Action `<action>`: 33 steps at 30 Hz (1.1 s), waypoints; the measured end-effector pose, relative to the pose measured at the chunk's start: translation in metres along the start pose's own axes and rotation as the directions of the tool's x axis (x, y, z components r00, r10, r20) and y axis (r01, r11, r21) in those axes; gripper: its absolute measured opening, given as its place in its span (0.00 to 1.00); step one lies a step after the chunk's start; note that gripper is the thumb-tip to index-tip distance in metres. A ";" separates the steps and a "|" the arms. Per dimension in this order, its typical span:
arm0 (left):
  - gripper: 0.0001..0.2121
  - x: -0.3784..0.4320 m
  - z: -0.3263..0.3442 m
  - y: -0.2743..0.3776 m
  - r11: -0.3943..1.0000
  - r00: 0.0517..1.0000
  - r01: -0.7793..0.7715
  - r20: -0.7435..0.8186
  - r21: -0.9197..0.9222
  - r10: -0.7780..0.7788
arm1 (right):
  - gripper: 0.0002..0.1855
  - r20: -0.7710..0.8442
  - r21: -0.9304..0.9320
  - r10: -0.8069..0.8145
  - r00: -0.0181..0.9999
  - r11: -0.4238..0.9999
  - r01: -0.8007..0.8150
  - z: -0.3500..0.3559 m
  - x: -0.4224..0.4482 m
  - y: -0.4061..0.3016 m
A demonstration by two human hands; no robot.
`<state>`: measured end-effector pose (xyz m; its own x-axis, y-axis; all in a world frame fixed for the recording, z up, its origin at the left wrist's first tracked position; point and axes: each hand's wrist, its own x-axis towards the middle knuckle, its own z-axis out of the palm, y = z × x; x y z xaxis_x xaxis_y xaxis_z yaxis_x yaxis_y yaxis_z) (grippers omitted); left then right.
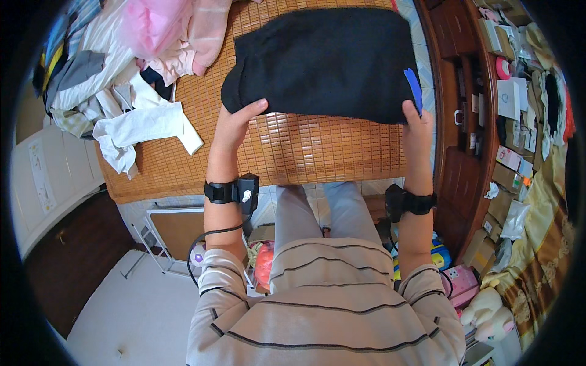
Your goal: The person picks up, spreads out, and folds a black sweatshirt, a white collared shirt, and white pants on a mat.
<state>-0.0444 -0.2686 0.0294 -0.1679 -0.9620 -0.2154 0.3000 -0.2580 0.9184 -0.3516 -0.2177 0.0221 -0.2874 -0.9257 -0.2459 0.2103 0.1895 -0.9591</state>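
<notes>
A folded black garment [325,64] is stretched between my two hands over a bamboo-tile mat [320,151]. My left hand [240,116] grips its near left corner, thumb on top and fingers hidden beneath the cloth. At the near right corner my right hand [417,119] pinches the fabric the same way. A blue strip [413,89] shows along the garment's right edge, just above my right thumb. The cloth's far edge reaches toward the back of the mat. I cannot tell whether its underside touches the mat.
A heap of clothes lies at the far left, with a pink tulle piece [153,27] and a white garment [146,126]. To the right stands a dark wooden cabinet [458,183] with boxes on top. A folding table [178,233] leans below the mat's front edge.
</notes>
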 end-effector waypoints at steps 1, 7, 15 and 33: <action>0.28 -0.003 -0.007 -0.011 1.000 1.000 0.012 -0.028 -0.009 -0.012 | 0.10 0.002 0.000 0.000 1.000 1.000 0.000 -0.003 -0.002 0.006; 0.29 -0.045 -0.065 -0.138 0.900 0.910 0.403 -0.181 0.166 -0.374 | 0.19 -0.042 -0.380 0.343 0.938 0.863 -0.333 -0.035 -0.032 0.141; 0.31 -0.095 -0.076 -0.192 0.716 0.726 0.684 -0.228 0.139 -0.649 | 0.18 -0.070 -0.281 0.626 0.777 0.735 -0.617 -0.063 -0.094 0.210; 0.31 -0.072 -0.090 -0.186 0.867 0.871 0.442 -0.338 0.228 -0.356 | 0.21 -0.012 -0.315 0.367 0.930 0.881 -0.352 -0.026 -0.034 0.207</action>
<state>-0.0035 -0.1597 -0.1563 0.0641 -0.7767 -0.6266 -0.0277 -0.6290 0.7769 -0.3229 -0.1385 -0.1718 -0.2018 -0.7876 -0.5822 -0.0083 0.5958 -0.8031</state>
